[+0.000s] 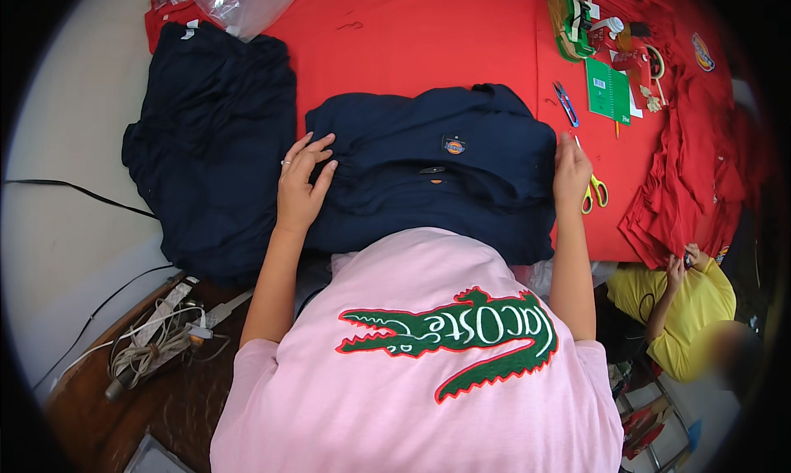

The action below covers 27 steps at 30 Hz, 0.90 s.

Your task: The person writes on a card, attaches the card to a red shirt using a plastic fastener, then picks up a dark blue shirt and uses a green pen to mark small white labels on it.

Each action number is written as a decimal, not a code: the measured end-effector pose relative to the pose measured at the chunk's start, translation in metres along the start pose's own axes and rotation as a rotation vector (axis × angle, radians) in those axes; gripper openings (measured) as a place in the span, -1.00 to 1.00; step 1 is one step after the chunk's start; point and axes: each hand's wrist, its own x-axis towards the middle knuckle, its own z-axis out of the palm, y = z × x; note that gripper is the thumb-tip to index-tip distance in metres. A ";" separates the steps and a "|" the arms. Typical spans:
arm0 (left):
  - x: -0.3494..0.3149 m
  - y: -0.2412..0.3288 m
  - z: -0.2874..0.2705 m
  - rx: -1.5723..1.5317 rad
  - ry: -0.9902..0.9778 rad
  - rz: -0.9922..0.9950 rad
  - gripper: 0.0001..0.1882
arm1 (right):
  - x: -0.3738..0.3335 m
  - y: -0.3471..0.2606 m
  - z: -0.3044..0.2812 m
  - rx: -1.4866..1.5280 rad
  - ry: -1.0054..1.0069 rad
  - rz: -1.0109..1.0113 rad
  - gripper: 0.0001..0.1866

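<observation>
A navy-blue garment (379,143) lies spread in front of me on the red cloth, with small labels near its middle. My left hand (303,184) rests at its left edge, fingers apart, a ring on one finger. At the opposite edge my right hand (570,175) is closed, its fingers pressed together on the fabric's border. Close beside the right hand lie yellow-handled scissors (595,194), partly hidden by it. Left of the garment is a pile of navy clothing (218,143) with a white tag on top.
Thread snips (566,102), a green notebook (608,92) and a tape roll (656,63) lie at the far right. Red garments (688,193) heap on the right, where a person in yellow (692,308) works. Clear plastic (239,3) sits far left; cables (156,349) tangle lower left.
</observation>
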 end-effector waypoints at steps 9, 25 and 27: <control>0.002 0.000 0.002 -0.031 -0.005 0.003 -0.83 | 0.112 -0.026 0.061 -0.281 -0.315 0.309 -0.46; 0.022 0.022 0.006 0.244 0.020 -0.073 -0.62 | 0.071 -0.088 0.083 -0.221 -0.756 0.271 -0.27; 0.026 0.031 0.013 0.334 0.022 -0.092 -0.67 | 0.061 -0.083 0.068 0.001 -0.700 0.104 -0.45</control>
